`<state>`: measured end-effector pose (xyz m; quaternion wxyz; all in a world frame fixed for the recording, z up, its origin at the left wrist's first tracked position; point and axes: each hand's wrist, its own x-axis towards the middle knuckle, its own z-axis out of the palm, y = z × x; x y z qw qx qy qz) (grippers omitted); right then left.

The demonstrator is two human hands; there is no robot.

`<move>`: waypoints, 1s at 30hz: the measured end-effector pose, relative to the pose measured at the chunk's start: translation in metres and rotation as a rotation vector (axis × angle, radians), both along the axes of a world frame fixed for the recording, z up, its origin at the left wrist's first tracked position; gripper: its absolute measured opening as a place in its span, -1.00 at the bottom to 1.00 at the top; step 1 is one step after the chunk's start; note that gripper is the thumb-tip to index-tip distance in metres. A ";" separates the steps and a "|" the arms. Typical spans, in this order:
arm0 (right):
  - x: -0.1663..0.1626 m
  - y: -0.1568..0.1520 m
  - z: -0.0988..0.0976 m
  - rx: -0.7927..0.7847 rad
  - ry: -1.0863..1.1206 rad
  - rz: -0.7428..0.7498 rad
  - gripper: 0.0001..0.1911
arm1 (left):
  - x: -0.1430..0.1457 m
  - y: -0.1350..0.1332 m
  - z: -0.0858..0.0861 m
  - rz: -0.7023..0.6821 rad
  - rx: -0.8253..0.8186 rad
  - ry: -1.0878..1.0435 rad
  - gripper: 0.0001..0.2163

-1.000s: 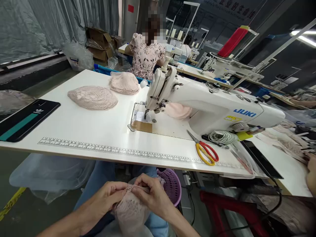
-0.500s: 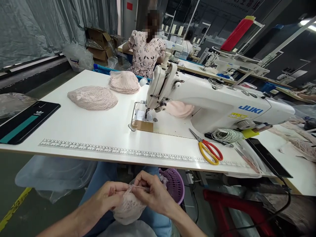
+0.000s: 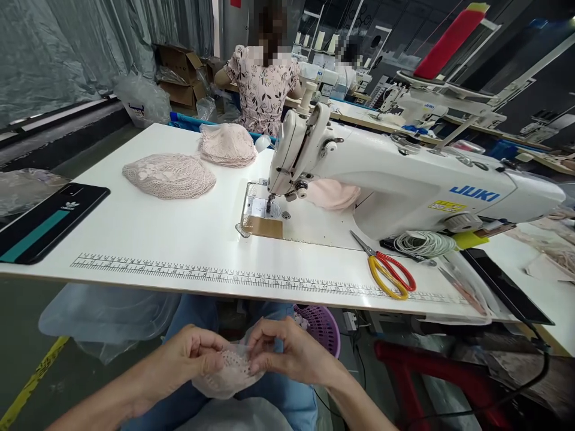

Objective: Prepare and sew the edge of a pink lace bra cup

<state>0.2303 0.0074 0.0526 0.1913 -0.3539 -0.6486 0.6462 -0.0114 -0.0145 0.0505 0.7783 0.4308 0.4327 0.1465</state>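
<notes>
Over my lap, below the table edge, a pale pink lace cup piece point(image 3: 227, 376) is stretched between both hands. My left hand point(image 3: 195, 353) pinches its left side between thumb and fingers. On the opposite side, my right hand point(image 3: 285, 353) grips the edge with thumb and forefinger. The lace looks thin and partly see-through, its lower part hanging rounded. In front stands a white sewing machine point(image 3: 404, 173). To the left on the table lie a stack of lace pieces point(image 3: 168, 175) and a stack of smooth pink cups point(image 3: 228, 145).
Scissors point(image 3: 389, 272) with red and yellow handles lie near the printed ruler point(image 3: 224, 277). A black phone point(image 3: 49, 221) rests at the left, coiled cord point(image 3: 424, 244) at the right. A purple basket point(image 3: 326, 329) stands below. A person point(image 3: 265, 78) sits beyond the table.
Both hands have moved slightly apart, and the lace piece between them now lies flatter and more spread. The view has shifted a little.
</notes>
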 end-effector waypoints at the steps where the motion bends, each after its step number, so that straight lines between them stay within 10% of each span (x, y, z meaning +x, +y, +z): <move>1: 0.000 0.000 0.000 0.011 0.007 0.026 -0.64 | -0.002 0.001 0.000 -0.005 -0.006 -0.008 -0.44; 30: -0.015 0.004 -0.022 0.349 0.010 0.169 -0.54 | -0.033 0.010 0.008 -0.194 0.095 0.139 -0.52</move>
